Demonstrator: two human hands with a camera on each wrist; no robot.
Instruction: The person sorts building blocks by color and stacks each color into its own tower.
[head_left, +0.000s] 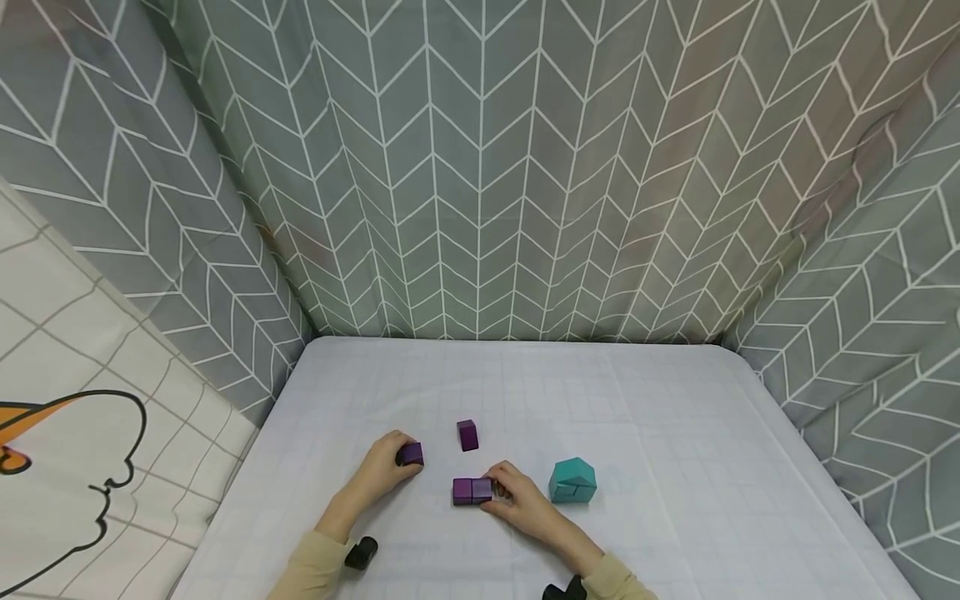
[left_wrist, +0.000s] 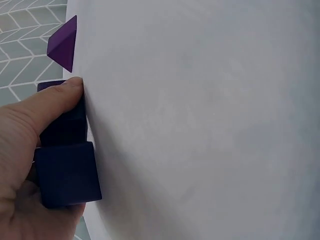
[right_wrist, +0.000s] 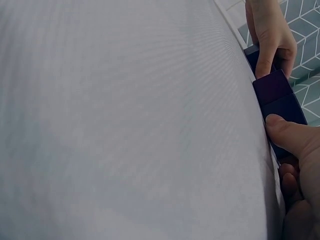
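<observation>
Toward the table's left side, my left hand [head_left: 377, 469] grips purple blocks [head_left: 412, 453]. In the left wrist view, its thumb lies over one block, and a dark-looking cube [left_wrist: 68, 175] sits against that block. My right hand [head_left: 528, 504] pinches the right end of two purple blocks [head_left: 471, 492] that stand side by side on the table. Beyond them, apart from both hands, is a single purple block [head_left: 468, 435]; its sloping sides show in the left wrist view. To the right of my right hand stands a teal block shape [head_left: 573, 481] with seams across it.
A white cloth covers the table [head_left: 660, 417]. Grey curtains [head_left: 480, 167] with white chevron lines hang behind it and at both sides. At the left is a white panel [head_left: 60, 350] with grid lines and a cartoon drawing. Black wrist devices [head_left: 362, 553] sit by both sleeves.
</observation>
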